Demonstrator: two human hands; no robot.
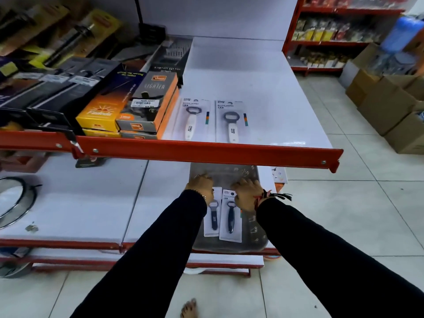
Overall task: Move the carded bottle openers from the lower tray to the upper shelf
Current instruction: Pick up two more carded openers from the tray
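Note:
Two carded bottle openers with white handles point(192, 121) point(232, 122) lie side by side on the white upper shelf point(263, 92), near its red front edge. Below, a clear plastic tray point(254, 237) sits on the lower shelf and holds two carded bottle openers with dark handles point(213, 222) point(230, 220). My left hand point(200, 185) rests fingers-down on the top of the left card. My right hand point(246, 191) lies over the top of the right card. Whether either hand grips its card, I cannot tell.
Boxed lighters point(150, 104) and other packaged goods fill the upper shelf's left part. A round metal-rimmed lid point(13, 203) lies on the lower shelf at left. Cardboard boxes point(390, 104) stand on the tiled floor at right. A bare foot point(189, 308) shows below.

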